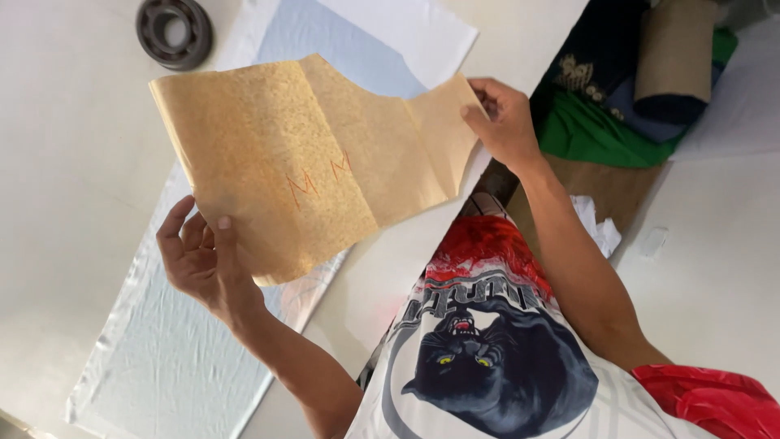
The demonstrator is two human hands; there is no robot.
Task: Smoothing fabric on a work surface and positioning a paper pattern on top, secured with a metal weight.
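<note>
Top left: dark metal bearing ring (174,32) flat on white table (65,162), well apart from everything held. Pale blue fabric (175,349) spread flat on table, running from bottom left up to top centre, partly covered by paper.

Left hand (201,258) lower left, raised off table, fingers curled, thumb pressed on front of tan paper pattern piece (301,154), gripping its lower left edge. Pattern piece held up in air above blue fabric, tilted, creased down the middle, red marks near centre, shaped cut along top edge.

Right hand (502,122) upper right of centre, fingers pinched closed on the pattern's right edge. Both hands closed on same sheet, one at each end.

Below, own white printed shirt with dark animal graphic (496,366), red sleeve at bottom right.

Far right: pile of folded cloth, green (597,134) and dark pieces, with brown cardboard roll (676,50) on top. Crumpled white scrap (600,232) near right forearm.
</note>
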